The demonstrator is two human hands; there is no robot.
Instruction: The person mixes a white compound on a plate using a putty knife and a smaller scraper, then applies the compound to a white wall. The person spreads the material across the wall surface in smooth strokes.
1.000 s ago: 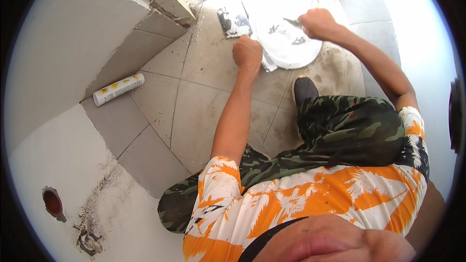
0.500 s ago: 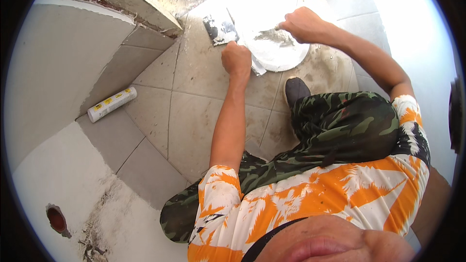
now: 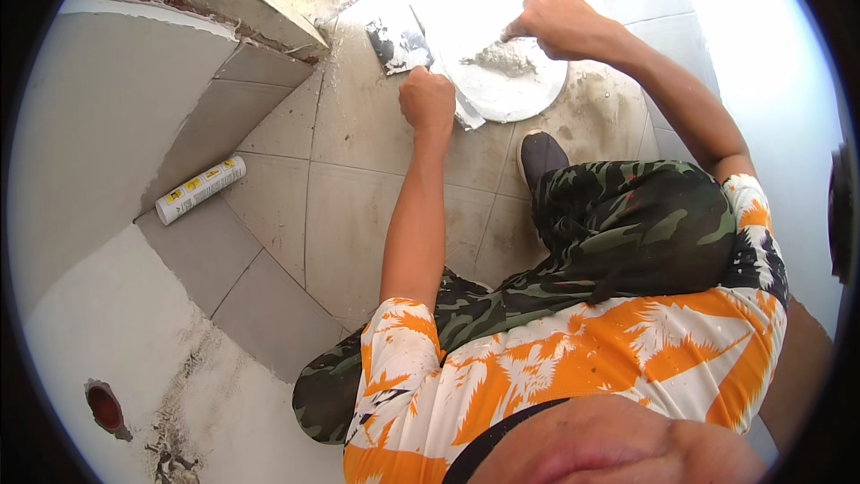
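My left hand [image 3: 426, 100] is closed round the grip of a plastering trowel [image 3: 394, 43], whose flat blade is smeared white and dark. Close by its knuckles, a white-coated strip [image 3: 469, 115] lies along the left side of a round white container [image 3: 537, 106]. Lumpy white plaster [image 3: 509, 57] sits inside that container. Over its far right part, my right hand [image 3: 557, 25] is closed with the fingers curled. Whatever those fingers grip is lost in glare.
A white cartridge [image 3: 202, 188] with yellow marks lies on the tiles by the left wall. My shoe [image 3: 543, 159] stands just short of the container. A wall corner [image 3: 318, 45] juts in at upper left. A round hole [image 3: 105, 405] opens in the lower-left wall.
My right hand has shifted slightly farther away and left over the container, uncovering more plaster. The left hand keeps its hold on the trowel. The whole view has shifted a little.
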